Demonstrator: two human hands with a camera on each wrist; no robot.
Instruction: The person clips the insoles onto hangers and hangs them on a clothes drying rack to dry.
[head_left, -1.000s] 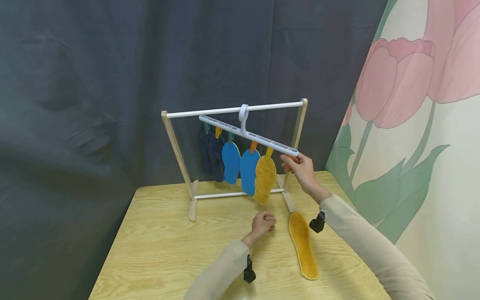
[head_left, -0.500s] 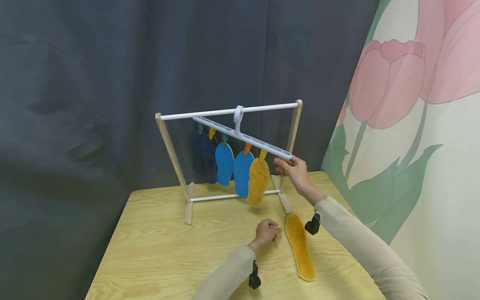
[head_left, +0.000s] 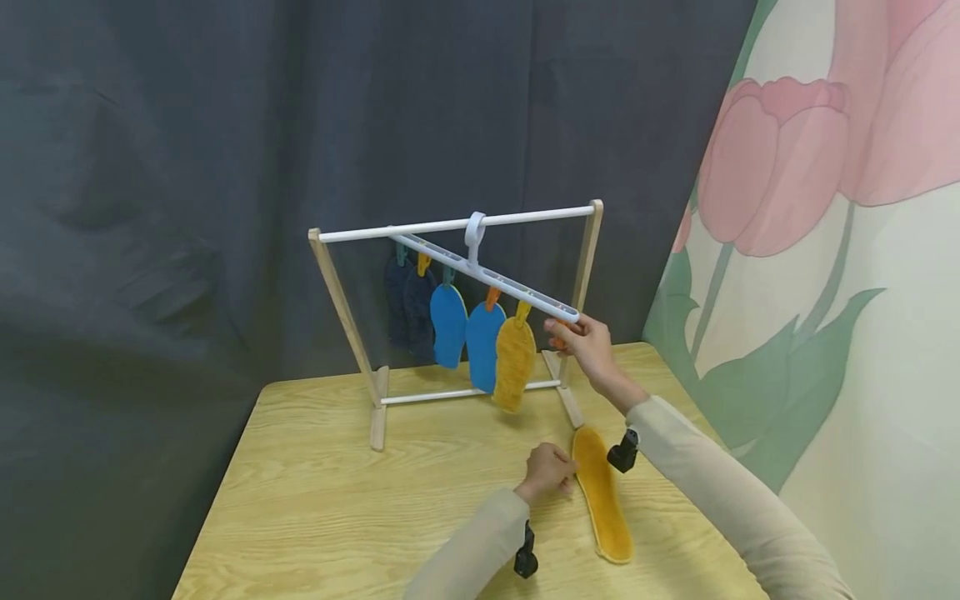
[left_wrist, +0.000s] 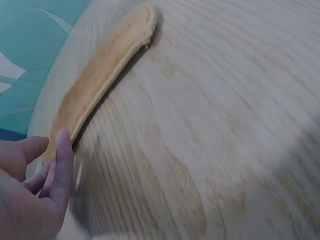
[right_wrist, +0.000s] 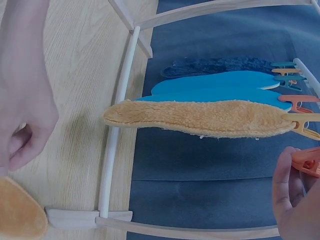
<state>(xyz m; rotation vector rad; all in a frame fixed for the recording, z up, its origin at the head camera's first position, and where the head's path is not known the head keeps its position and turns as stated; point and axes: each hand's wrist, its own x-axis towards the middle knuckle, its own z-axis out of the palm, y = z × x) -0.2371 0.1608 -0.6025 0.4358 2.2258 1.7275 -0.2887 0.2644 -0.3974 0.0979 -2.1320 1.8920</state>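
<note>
A loose yellow fuzzy insole (head_left: 602, 504) lies on the table. My left hand (head_left: 548, 471) is at its left edge near the far end. In the left wrist view the thumb and fingers stand apart by the insole's end; whether they touch it I cannot tell. My right hand (head_left: 594, 348) pinches an orange clothespin (right_wrist: 307, 161) at the near right end of the pale hanger (head_left: 517, 289). From the hanger's other clothespins hang a yellow insole (head_left: 515, 367), two blue insoles (head_left: 483, 346) and two dark navy insoles (head_left: 420, 308).
A small rack with wooden legs (head_left: 341, 308) and a white top bar (head_left: 540, 216) bears the hanger, which slants toward me on the right. Behind the wooden table (head_left: 315, 500) hangs a dark curtain (head_left: 412, 108). A tulip-painted wall (head_left: 795, 167) stands to the right.
My left hand has moved right and slightly nearer, up to the loose yellow insole. The right hand keeps its pinch on the orange clothespin. The camera view has shifted a little.
</note>
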